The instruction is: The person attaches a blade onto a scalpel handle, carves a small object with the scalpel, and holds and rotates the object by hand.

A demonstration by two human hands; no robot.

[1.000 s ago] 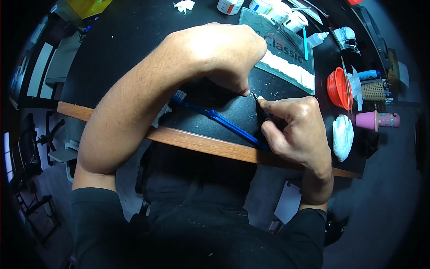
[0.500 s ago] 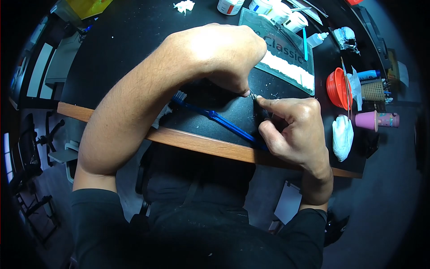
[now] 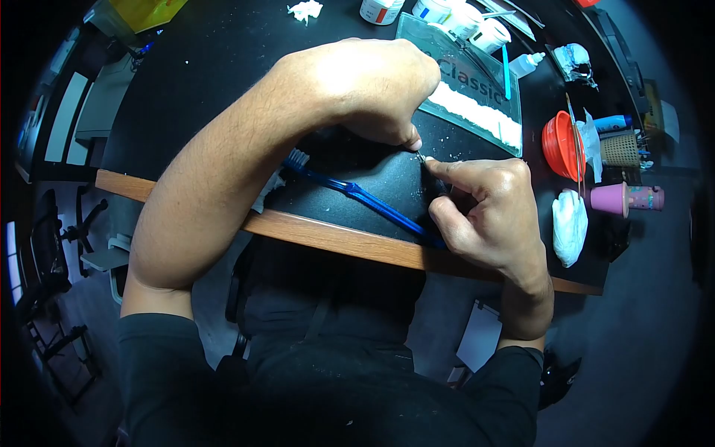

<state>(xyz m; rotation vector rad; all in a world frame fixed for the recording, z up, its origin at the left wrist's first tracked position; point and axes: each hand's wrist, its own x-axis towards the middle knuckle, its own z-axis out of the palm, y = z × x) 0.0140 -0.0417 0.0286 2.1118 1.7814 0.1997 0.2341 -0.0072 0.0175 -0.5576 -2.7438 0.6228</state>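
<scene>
My left hand [image 3: 380, 86] is curled above the black tabletop, its fingertips pressed together on something I cannot make out. Close beside them, my right hand [image 3: 484, 212] is closed round a dark, thin tool [image 3: 430, 179] whose fine tip lies near my left fingertips. Most of that tool is hidden by the hand. A blue toothbrush [image 3: 372, 205] lies below both hands along the wooden edge, one end near my right hand. Past my left hand lies a glass plate [image 3: 465, 89] with a strip of white powder [image 3: 477, 115] on it.
White jars [image 3: 465, 21] stand at the back. To the right are a red bowl [image 3: 560, 145], a white cloth bundle [image 3: 570, 231], a pink cup [image 3: 609, 200] and a dropper bottle [image 3: 527, 65]. Crumpled white tissue [image 3: 305, 10] lies at the back left. A wooden edge [image 3: 335, 238] borders the table.
My left fingertips have shifted slightly up and right against the thin tip. My right hand has barely moved, and its tool tip shows a little differently.
</scene>
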